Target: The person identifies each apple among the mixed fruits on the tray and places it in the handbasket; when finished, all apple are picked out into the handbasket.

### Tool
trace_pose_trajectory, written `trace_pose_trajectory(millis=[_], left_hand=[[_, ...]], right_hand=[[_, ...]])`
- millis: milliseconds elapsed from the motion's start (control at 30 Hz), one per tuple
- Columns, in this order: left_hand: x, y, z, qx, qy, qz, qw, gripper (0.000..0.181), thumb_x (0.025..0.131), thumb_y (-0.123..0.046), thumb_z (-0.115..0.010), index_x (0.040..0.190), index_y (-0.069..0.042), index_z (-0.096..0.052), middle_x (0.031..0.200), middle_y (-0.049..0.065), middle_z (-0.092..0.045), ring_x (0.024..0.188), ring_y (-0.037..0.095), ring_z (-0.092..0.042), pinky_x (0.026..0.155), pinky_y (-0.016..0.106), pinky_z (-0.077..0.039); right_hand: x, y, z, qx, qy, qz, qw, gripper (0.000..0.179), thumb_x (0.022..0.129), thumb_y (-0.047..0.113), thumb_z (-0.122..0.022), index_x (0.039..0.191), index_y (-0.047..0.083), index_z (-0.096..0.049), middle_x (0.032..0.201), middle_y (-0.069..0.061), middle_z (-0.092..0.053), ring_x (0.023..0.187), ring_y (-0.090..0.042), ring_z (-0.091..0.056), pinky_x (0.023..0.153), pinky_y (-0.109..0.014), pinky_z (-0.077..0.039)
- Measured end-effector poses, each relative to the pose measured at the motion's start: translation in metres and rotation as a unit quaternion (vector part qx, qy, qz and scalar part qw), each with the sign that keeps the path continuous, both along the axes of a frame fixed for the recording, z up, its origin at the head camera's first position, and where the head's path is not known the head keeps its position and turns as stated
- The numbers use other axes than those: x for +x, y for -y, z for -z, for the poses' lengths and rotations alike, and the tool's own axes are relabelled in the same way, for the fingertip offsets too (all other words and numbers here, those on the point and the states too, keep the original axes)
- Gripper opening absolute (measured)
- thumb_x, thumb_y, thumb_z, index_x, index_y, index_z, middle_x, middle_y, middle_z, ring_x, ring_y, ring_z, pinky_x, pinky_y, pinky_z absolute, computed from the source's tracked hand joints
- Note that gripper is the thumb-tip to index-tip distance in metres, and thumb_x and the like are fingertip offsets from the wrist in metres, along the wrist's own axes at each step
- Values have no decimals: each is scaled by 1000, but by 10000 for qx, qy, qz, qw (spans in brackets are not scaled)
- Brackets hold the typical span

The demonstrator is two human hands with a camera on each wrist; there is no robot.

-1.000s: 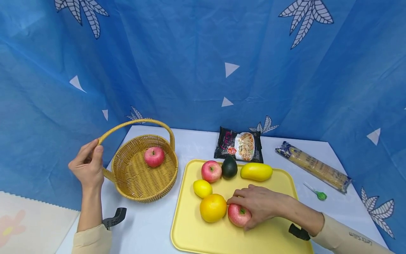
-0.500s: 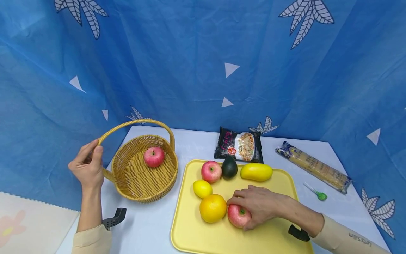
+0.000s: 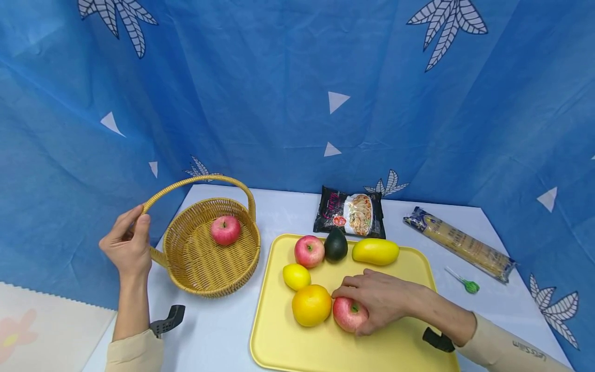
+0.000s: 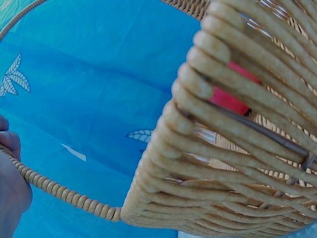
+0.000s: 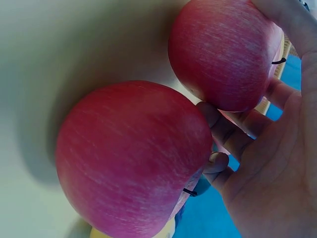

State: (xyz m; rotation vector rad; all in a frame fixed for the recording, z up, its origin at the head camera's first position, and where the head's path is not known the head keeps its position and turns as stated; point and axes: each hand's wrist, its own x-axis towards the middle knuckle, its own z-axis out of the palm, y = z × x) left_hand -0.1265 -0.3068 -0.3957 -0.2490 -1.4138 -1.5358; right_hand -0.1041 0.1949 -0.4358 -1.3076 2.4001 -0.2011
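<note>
At the left, my left hand (image 3: 127, 240) holds the arched handle (image 3: 200, 179) of a wicker basket (image 3: 174, 263) between thumb and fingers. Inside the basket lies a red apple (image 3: 225, 230), glimpsed through the weave in the left wrist view. My right hand (image 3: 381, 299) reaches over a yellow tray (image 3: 297, 356), thumb and fingers curled round another red apple (image 3: 348, 313). In the right wrist view this gripped apple (image 5: 223, 52) is at the top, and a further apple (image 5: 131, 158) sits close by the little finger; from the head, my hand hides that one.
Beside the gripped apple is an orange (image 3: 311, 306). Further back on the tray are a lemon (image 3: 296, 276), an apple (image 3: 309, 251), an avocado (image 3: 336, 245) and a mango (image 3: 375, 251). Behind lies a black noodle packet (image 3: 350, 213); rightward, packaged noodles (image 3: 460, 244) and a green lollipop (image 3: 470, 287).
</note>
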Motion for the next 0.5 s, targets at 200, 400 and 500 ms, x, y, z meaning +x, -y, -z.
trace_pose_trajectory(millis=[200,400,500], left_hand=[[0,-1,0,-86,97,-146,9998,22,86,11,-70,105,21,-68,91,2,-76,55,5,-46,52,11,-37],[1,-1,0,-179,158,-287,9993,22,86,10,-70,106,19,-69,90,1,-76,55,4,-45,52,11,-36],[1,-1,1,-216,149,-316,9992,21,86,10,-70,106,19,-69,90,1,-75,55,4,-45,52,11,-36]], right_hand=[[0,-1,-1,11,-16,30,10000,70,79,62,-73,141,34,-54,123,13,-57,104,-6,-53,87,-36,-45],[1,0,-5,-25,2,131,9999,70,80,62,-72,141,33,-54,123,14,-57,105,-6,-54,89,-37,-46],[1,0,-6,-55,-23,152,9999,69,80,62,-72,140,32,-55,123,14,-57,105,-6,-54,89,-37,-46]])
